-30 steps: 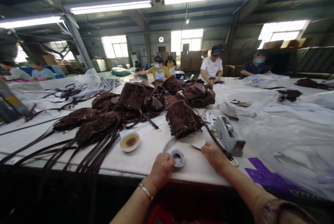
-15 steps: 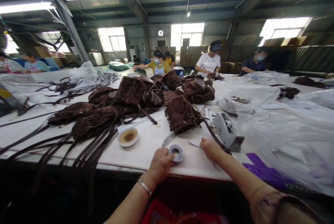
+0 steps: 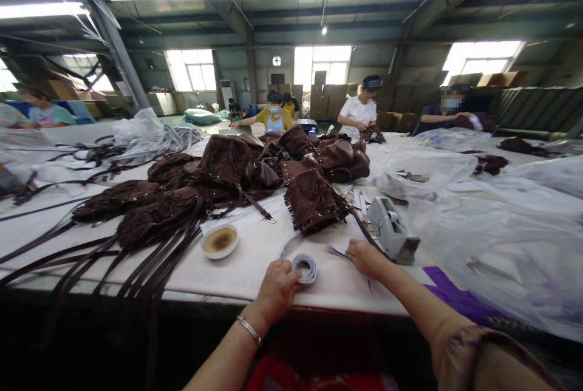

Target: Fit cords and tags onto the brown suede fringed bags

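My left hand [image 3: 276, 286] is closed on the edge of a coiled roll of grey-white strip [image 3: 311, 272] at the table's front edge. The loose end of the strip runs back from the coil toward a dark brown fringed bag [image 3: 314, 204]. To the right, my right hand [image 3: 367, 257] is closed round what look like scissors [image 3: 336, 251]. Their thin blades point left and are slightly apart; the handles are mostly hidden in my fingers. The blades are away from the roll and the strip.
A shallow dish [image 3: 219, 240] with brownish contents stands left of my hands. Right of them are a grey tape dispenser [image 3: 392, 232], a purple bag [image 3: 455, 297] and clear plastic. More brown bags [image 3: 223, 163] are heaped behind, with straps [image 3: 150, 269] hanging over the edge. Co-workers [image 3: 359, 110] sit opposite.
The scissors' blades show as two parts now, where they looked like one before. My hands and the roll keep nearly the same places as the view shifts slightly.
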`<state>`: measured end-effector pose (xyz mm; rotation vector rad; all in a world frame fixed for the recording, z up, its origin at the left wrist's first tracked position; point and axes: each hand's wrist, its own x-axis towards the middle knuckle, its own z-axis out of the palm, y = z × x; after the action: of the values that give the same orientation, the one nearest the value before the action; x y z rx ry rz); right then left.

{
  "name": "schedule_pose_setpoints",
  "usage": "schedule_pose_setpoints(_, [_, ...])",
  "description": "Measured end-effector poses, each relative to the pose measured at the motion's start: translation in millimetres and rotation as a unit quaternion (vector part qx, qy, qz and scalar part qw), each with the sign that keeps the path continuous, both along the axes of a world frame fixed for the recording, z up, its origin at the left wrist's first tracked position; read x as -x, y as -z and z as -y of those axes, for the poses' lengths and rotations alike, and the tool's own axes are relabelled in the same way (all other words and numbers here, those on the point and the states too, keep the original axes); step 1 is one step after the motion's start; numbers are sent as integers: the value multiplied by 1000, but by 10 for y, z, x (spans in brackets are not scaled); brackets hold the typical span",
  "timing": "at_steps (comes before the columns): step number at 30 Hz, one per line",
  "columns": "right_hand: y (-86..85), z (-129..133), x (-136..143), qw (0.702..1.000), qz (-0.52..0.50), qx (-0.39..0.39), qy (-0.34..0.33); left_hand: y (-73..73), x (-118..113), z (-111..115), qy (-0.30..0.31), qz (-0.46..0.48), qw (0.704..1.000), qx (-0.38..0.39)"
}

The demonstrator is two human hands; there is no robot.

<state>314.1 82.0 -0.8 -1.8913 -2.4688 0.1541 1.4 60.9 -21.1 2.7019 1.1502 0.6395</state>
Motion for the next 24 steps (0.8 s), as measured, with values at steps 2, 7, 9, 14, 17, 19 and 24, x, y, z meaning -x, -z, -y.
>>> schedule_pose_setpoints(2, [24,56,30,1000,8,-19,11,-4,0,4,2,2,1000,-2])
schedule_pose_setpoints(7, [110,121,80,998,23,-49,38,0,3,13,3,12,1000,-4])
schedule_pose_setpoints(9, [138,74,55,997,22,-46,61,9,4,14,2,14,1000,-5])
schedule_pose_setpoints(14, [143,-154,-88,991,3,-23,131,39,6,10,-2,22,1000,-4])
schedule_pose_setpoints(17, [114,-268,-160,985,-3,-19,173,47,4,9,-4,28,1000,-1])
schedule_pose_setpoints(19, [92,-307,-179,982,-7,-20,187,43,2,12,-4,33,999,2])
schedule_pose_setpoints(24, [85,-273,-159,983,-14,-55,175,82,20,15,-9,50,999,-6])
